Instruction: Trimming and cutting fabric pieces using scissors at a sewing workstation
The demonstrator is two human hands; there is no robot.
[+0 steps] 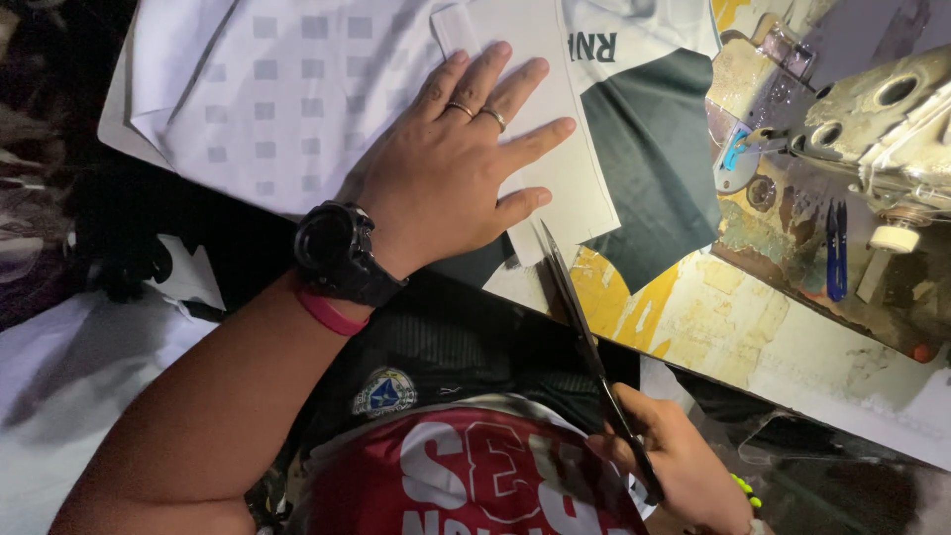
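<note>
Left hand [458, 173], fingers spread, presses flat on the white pattern piece [550, 139] at upper centre. Right hand [684, 471], lower right, grips the scissors [584, 332]; blade tips touch the piece's lower edge, beside dark fabric [654, 149].

A worn, cream-coloured metal sewing machine [872, 129] stands at the right on the tabletop [733, 327], whose yellow paint is chipped. Small blue thread snips [837, 253] lie on its base, just beside a white thread spool [895, 238]. A white patterned fabric with grey squares [267, 99] is spread at upper left.
</note>
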